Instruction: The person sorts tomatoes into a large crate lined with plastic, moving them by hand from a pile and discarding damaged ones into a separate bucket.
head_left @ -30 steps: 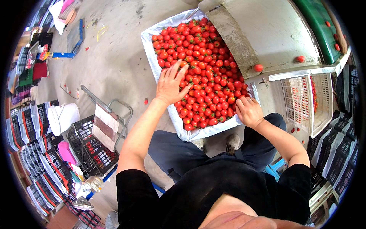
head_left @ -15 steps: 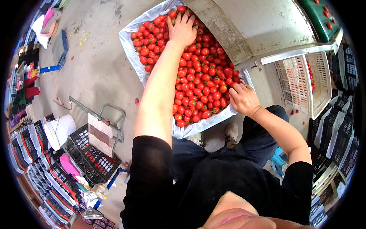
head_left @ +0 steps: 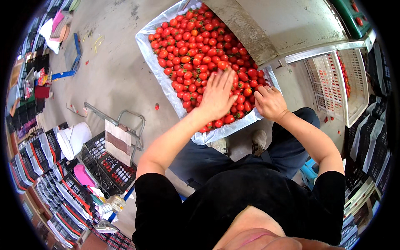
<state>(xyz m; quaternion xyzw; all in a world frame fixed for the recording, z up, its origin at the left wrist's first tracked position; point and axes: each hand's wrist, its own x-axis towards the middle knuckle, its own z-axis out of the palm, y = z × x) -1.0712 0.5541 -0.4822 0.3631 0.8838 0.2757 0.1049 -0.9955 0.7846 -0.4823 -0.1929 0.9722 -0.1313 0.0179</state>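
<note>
A crate lined with pale plastic (head_left: 146, 50) is heaped with small red cherry tomatoes (head_left: 183, 62), some with green stems. My left hand (head_left: 218, 92) lies on top of the tomatoes near the crate's near side, palm down, fingers stretched out. At the near right corner, my right hand (head_left: 270, 102) rests over the crate's edge with its fingers curled down. Its fingertips are partly hidden against the liner and the tomatoes, so what it grips there cannot be made out.
A worn metal chute (head_left: 246, 33) overhangs the crate's far right side. A white plastic basket (head_left: 333, 83) with tomatoes stands to the right. On the left are a folding stool (head_left: 118, 141), a black crate (head_left: 106, 162) and a white bucket (head_left: 74, 139). Stray tomatoes (head_left: 157, 106) lie on the floor.
My left hand has come back from the crate's far end to its near side, over the tomatoes. My right hand stays at the near right corner.
</note>
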